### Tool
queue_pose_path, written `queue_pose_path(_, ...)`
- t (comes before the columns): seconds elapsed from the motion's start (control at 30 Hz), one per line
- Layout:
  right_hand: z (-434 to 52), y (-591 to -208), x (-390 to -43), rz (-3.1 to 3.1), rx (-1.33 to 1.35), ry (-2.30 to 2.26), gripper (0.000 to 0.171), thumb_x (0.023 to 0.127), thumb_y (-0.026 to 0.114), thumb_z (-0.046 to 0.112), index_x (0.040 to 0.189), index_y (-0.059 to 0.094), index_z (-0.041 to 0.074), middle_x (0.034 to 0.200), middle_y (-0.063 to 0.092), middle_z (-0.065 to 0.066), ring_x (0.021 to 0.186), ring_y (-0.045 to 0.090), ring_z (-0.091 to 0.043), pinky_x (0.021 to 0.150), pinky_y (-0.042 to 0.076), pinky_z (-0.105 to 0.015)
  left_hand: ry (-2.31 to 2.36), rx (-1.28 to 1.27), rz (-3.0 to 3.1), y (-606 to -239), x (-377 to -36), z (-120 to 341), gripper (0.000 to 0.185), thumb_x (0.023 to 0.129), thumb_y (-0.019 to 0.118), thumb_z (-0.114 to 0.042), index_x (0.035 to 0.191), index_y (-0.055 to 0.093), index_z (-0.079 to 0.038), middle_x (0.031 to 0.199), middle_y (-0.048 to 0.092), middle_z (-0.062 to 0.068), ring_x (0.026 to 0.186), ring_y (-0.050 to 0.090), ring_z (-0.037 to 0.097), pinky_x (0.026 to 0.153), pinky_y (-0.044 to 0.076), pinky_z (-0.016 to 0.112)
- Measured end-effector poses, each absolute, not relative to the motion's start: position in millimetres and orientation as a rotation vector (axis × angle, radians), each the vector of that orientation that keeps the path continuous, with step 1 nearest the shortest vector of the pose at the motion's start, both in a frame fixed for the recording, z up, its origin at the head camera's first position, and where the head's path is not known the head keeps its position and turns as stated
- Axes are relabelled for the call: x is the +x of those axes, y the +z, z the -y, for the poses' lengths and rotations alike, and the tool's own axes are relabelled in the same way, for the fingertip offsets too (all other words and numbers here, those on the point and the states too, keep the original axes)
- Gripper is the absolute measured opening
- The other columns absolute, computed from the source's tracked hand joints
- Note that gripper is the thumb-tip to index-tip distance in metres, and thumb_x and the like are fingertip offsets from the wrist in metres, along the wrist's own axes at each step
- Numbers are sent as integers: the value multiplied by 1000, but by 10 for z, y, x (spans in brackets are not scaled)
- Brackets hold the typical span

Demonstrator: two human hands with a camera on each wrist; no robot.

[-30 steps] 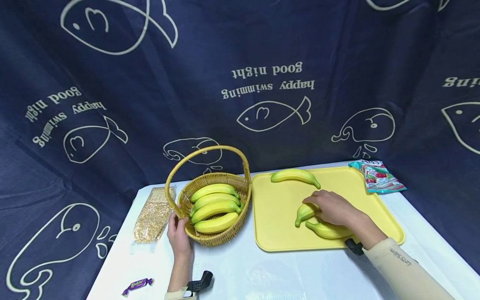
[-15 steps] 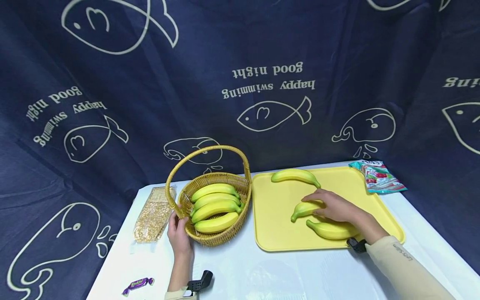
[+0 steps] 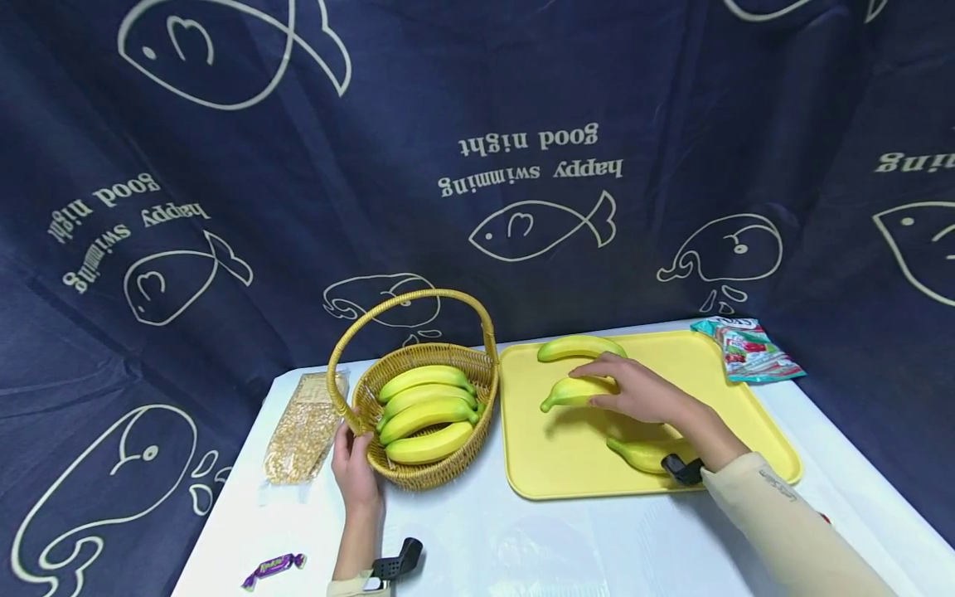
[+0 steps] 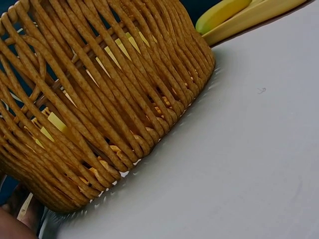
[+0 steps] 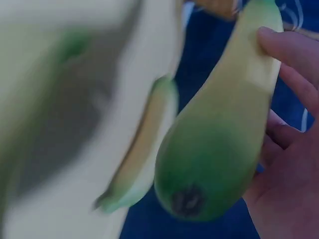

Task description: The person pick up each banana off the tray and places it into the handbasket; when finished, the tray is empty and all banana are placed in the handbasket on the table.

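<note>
My right hand (image 3: 640, 391) pinches a yellow banana with green ends (image 3: 570, 391) between thumb and fingers, above the yellow tray (image 3: 545, 456). In the right wrist view the held banana (image 5: 209, 149) hangs tilted, its dark-tipped end toward the camera. Two more bananas lie on the tray: one at the back (image 3: 574, 347) and one in front (image 3: 642, 454), partly covered by the right wrist. At the left, my left hand (image 3: 356, 468) grips the near left side of a wicker basket (image 3: 440, 477), by the foot of its arched handle. Several bananas (image 3: 429, 414) lie side by side inside it.
Left of the basket lies a clear packet of grains (image 3: 302, 427). A purple-wrapped candy (image 3: 274, 568) is at the front left of the white table (image 3: 552, 539). A teal snack bag (image 3: 749, 352) overlaps the tray's back right corner. A dark blue fish-print curtain (image 3: 545, 282) hangs behind.
My right hand has lifted the middle banana off the tray and moved it left and toward the back. The left hand and basket have stayed put.
</note>
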State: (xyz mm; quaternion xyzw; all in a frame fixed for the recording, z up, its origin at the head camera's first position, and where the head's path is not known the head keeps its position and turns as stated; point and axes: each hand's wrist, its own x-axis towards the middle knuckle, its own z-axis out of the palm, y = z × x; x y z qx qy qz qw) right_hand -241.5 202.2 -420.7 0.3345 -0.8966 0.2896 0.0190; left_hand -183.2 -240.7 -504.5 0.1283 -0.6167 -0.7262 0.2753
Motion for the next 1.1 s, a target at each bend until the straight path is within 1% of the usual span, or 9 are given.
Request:
queue_pose_path(0.13, -1725, -4003, -2404, 2744, 1049, 923, 46, 86, 73, 29, 130, 61, 23, 110, 57, 10, 90, 50, -11, 74, 44, -34, -1958, 373, 1669, -5034, -1834, 2406, 46, 91, 51, -3, 136, 53, -11, 139, 49, 5, 128, 42, 18, 94, 37, 17)
queue_pose_path(0.27, -1394, -3826, -2419, 2733, 1098, 910, 46, 85, 72, 36, 128, 61, 26, 112, 57, 12, 92, 52, -10, 76, 46, -34, -1964, 378, 1663, -5038, -1827, 2404, 45, 91, 51, -3, 135, 54, -12, 138, 50, 4, 126, 43, 18, 96, 36, 21)
queue_pose_path(0.37, -1161, -3708, -2421, 2736, 1138, 876, 45, 86, 70, 38, 129, 60, 28, 105, 56, 12, 87, 51, -10, 73, 46, -33, -1957, 375, 1664, -5039, -1819, 2396, 44, 90, 52, -3, 134, 55, -12, 136, 50, 3, 125, 43, 17, 98, 36, 24)
queue_pose_path(0.47, -934, -3605, -2415, 2717, 1187, 848, 45, 87, 69, 39, 129, 61, 28, 97, 53, 11, 80, 48, -12, 67, 44, -32, -1933, 380, 1680, -5038, -1811, 2391, 44, 90, 52, -4, 133, 56, -12, 136, 51, 2, 125, 43, 17, 98, 36, 25)
queue_pose_path(0.57, -706, -3532, -2417, 2699, 1239, 799, 46, 87, 68, 40, 130, 60, 28, 96, 53, 11, 79, 49, -11, 66, 44, -30, -1930, 373, 1677, -5034, -1812, 2391, 44, 90, 52, -4, 133, 56, -13, 136, 51, 2, 125, 44, 17, 98, 36, 25)
queue_pose_path(0.73, -365, -3499, -2466, 2714, 1308, 658, 43, 89, 63, 42, 130, 60, 29, 104, 55, 11, 83, 51, -8, 69, 45, -28, -1945, 354, 1674, -5023, -1820, 2392, 44, 91, 52, -3, 133, 56, -12, 137, 50, 3, 126, 43, 17, 97, 36, 22)
queue_pose_path(0.8, -237, -3506, -2499, 2721, 1334, 617, 41, 90, 62, 42, 129, 61, 28, 109, 56, 10, 89, 52, -8, 74, 46, -28, -1954, 350, 1675, -5012, -1816, 2389, 44, 91, 51, -2, 134, 55, -11, 137, 50, 3, 127, 42, 17, 96, 37, 20)
queue_pose_path(0.97, 62, -3508, -2613, 2752, 1346, 590, 40, 92, 61, 39, 130, 61, 25, 119, 59, 6, 104, 55, -12, 81, 47, -31, -1974, 334, 1672, -4982, -1805, 2397, 45, 91, 50, 0, 135, 53, -6, 140, 48, 8, 129, 41, 21, 93, 37, 16)
queue_pose_path(1.1, 259, -3491, -2709, 2802, 1315, 575, 41, 94, 59, 37, 132, 59, 24, 124, 59, 5, 110, 55, -14, 82, 47, -32, -1984, 328, 1671, -4984, -1800, 2412, 47, 90, 50, 1, 136, 51, -4, 141, 47, 10, 129, 40, 22, 94, 38, 16)
